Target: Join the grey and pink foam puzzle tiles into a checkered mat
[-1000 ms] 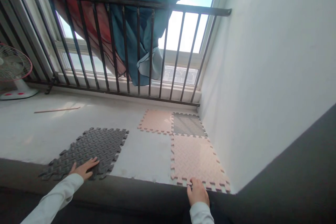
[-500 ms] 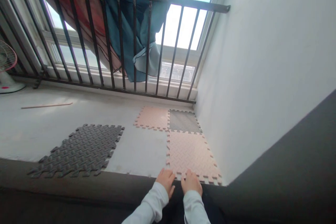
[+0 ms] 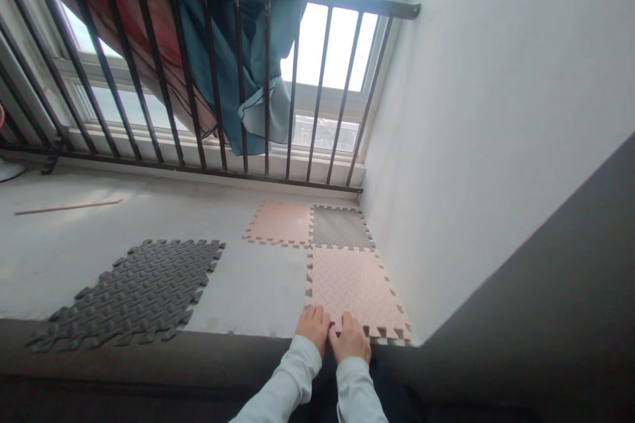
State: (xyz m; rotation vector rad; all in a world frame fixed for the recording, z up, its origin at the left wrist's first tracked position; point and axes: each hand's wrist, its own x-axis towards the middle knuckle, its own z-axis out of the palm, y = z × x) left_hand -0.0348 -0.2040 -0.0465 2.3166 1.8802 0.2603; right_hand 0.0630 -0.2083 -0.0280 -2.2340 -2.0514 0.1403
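Lying off to the left, the dark tile [image 3: 141, 287] sits well apart; next comes the left hand [image 3: 312, 326], at the near pink tile's [image 3: 353, 281] front-left corner, the right hand [image 3: 350, 340] just beside it. That squarish tile spreads ahead and rightward of the bent fingers [image 3: 346, 322], pinching or merely pressing, I can't tell.

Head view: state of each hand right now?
Left hand: on the near pink mat, front edge; grip unclear.
Right hand: on the same edge; grip unclear.

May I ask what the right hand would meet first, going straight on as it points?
Likely the near pink mat, whose front edge the right hand seems to touch.
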